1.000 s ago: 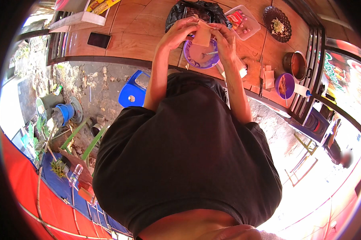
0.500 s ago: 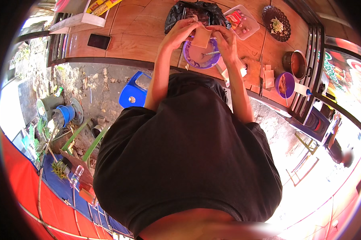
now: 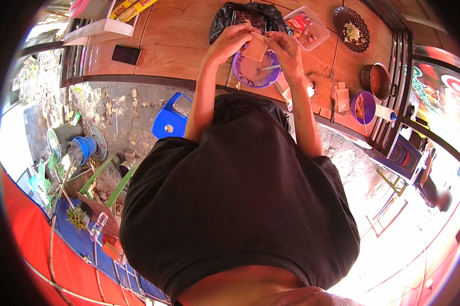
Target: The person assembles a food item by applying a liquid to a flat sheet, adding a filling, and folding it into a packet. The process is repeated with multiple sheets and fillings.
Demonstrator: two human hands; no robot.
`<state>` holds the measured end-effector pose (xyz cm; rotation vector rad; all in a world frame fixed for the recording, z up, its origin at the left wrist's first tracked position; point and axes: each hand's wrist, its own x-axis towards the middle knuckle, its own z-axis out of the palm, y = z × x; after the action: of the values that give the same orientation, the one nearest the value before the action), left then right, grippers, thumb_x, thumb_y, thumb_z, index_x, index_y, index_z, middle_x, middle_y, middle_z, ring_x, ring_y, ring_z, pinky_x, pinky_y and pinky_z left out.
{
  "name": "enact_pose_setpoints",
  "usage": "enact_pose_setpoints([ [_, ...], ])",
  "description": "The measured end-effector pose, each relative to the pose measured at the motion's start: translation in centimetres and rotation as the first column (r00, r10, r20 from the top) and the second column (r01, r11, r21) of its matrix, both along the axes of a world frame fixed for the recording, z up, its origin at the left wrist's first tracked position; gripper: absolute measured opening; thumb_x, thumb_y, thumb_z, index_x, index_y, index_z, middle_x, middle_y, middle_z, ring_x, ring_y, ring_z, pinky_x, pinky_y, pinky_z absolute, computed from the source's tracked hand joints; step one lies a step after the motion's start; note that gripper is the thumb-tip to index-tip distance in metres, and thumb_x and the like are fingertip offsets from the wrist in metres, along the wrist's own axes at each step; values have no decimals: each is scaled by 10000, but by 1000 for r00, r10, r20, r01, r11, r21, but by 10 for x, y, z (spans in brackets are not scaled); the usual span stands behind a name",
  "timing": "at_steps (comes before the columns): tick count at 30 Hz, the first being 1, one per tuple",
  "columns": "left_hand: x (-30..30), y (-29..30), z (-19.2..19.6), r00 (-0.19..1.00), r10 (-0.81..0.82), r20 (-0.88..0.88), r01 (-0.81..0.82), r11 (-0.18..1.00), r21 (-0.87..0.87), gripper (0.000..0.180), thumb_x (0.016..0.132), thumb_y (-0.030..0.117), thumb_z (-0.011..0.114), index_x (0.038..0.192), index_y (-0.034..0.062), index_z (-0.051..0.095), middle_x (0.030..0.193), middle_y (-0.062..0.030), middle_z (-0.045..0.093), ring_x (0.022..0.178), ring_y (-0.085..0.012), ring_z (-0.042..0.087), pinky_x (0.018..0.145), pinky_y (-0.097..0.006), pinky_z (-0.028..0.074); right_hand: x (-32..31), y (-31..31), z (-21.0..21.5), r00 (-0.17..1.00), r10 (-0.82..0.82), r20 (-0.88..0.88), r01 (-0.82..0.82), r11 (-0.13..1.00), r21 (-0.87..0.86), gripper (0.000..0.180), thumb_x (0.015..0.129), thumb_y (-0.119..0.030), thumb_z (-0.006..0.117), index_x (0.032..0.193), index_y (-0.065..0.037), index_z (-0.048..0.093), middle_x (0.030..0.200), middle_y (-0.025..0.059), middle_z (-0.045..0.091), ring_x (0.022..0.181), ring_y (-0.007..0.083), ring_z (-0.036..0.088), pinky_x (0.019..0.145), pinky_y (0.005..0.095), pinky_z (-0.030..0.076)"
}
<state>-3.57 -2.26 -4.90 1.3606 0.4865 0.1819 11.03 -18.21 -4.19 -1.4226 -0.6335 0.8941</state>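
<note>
Between my left hand (image 3: 230, 43) and my right hand (image 3: 288, 48) hangs a thin tan square wrapper sheet (image 3: 254, 50). The fingers of both hands pinch its upper edge, one hand on either side. Its lower corner hangs over a purple bowl (image 3: 245, 83) of thick beige mixture (image 3: 248, 70). A metal spoon (image 3: 272, 67) rests in this bowl, its handle toward my right hand. Just beyond my hands lies an open black plastic bag (image 3: 222, 25) with dark contents that I cannot make out.
A clear tray (image 3: 323, 34) with a red packet and a dark plate (image 3: 338, 25) of shredded food stand far right. Nearer are a pot (image 3: 367, 76), a second purple bowl (image 3: 356, 104) and more tan sheets (image 3: 342, 97). A phone (image 3: 126, 54) lies left; a blue stool (image 3: 166, 121) stands below.
The sheet has turned a little, its lower corner now pointing more down over the bowl. Both hands have shifted only slightly and keep their pinch.
</note>
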Motion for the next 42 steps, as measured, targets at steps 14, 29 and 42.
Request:
enact_pose_setpoints([
  [14,1,2,-1,995,11,-95,0,994,113,315,1005,398,721,1036,84,720,885,66,628,848,-19,575,706,-226,487,-2,0,-10,998,-19,56,18,999,31,237,970,-156,736,1122,27,735,963,39,742,868,78,662,764,238,538],
  [29,2,0,-9,994,-63,-86,80,973,214,228,1025,247,707,1098,32,730,941,35,714,820,0,567,660,-206,426,1,-1,-9,989,84,121,-72,992,-103,222,959,-218,762,1025,-8,742,888,-3,713,792,46,600,670,221,450],
  [42,2,-8,0,999,37,-7,-35,982,188,233,1025,222,695,1076,-1,737,959,1,731,894,-28,623,745,-220,491,3,-5,-17,971,129,199,-81,969,-234,354,950,-345,729,1079,-15,725,952,87,709,882,150,637,773,316,500],
])
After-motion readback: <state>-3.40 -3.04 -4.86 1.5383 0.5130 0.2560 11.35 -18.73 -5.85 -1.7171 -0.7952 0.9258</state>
